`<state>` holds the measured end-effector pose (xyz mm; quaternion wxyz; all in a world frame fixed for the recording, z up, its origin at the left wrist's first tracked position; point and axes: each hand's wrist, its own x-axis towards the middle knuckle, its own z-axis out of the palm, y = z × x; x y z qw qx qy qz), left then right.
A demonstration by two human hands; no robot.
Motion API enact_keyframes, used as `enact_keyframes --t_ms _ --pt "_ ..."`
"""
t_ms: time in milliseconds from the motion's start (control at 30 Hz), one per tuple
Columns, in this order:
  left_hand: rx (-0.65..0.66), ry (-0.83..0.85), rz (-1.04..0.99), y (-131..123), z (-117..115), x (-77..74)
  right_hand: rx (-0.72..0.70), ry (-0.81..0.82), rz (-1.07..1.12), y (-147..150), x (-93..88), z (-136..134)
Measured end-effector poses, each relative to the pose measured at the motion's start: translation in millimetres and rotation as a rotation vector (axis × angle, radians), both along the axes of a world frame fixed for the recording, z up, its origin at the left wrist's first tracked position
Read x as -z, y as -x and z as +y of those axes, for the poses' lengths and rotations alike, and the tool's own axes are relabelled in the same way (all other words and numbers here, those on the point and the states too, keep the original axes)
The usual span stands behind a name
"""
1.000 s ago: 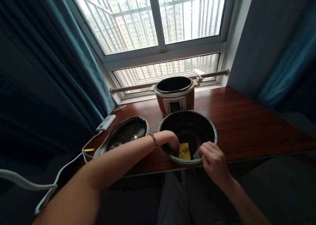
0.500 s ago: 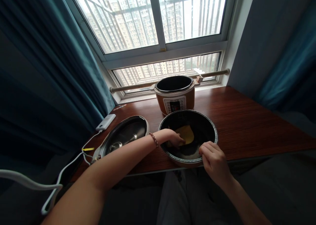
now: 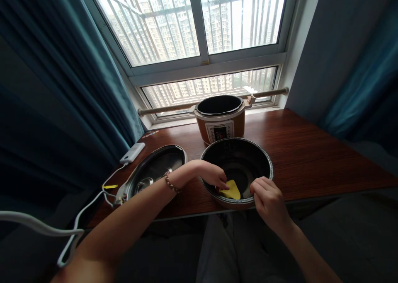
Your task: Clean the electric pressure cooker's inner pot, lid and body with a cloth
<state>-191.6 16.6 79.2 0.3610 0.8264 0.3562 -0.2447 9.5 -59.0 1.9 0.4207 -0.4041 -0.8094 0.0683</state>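
Observation:
A dark inner pot (image 3: 242, 154) with a speckled rim stands at the front edge of the wooden table. My left hand (image 3: 214, 176) reaches over its left rim, fingers closed on a yellow cloth (image 3: 231, 189) that lies against the near inside wall. The fingertips are partly hidden by the cloth and the shadow. My right hand (image 3: 269, 196) grips the pot's rim at the near right, thumb outside and fingers curled over the edge.
Behind the pot stands a brown electric pressure cooker (image 3: 222, 117), its lid off. The cooker lid (image 3: 158, 167) lies upside down at the left. Beside it are a white power bank (image 3: 132, 153) and a white cable (image 3: 77, 216). A window and rail bound the far side.
My left hand has drawn the yellow cloth from the middle of the pot toward its near wall. My right hand keeps its hold on the rim, and the pot has barely moved.

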Motion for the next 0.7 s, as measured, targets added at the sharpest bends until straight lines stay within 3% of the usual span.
enact_keyframes --t_ms 100,200,400,567,700 --pt "0.059 0.014 -0.183 9 -5 -20.1 -0.015 0.083 0.015 -1 -4.2 0" --pt "0.039 -0.126 -0.303 12 -18 -34.7 -0.075 0.254 0.057 -4 -19.2 3" --pt "-0.140 -0.535 -0.403 -2 -40 -59.8 -0.430 0.616 0.230 8 -66.0 17" --pt "-0.262 -0.954 -0.302 -17 -36 -73.8 -0.307 0.663 0.281 23 -71.5 48" --pt "-0.411 -1.284 -0.358 -24 -46 -69.3 -0.206 0.819 0.709 7 -63.9 75"
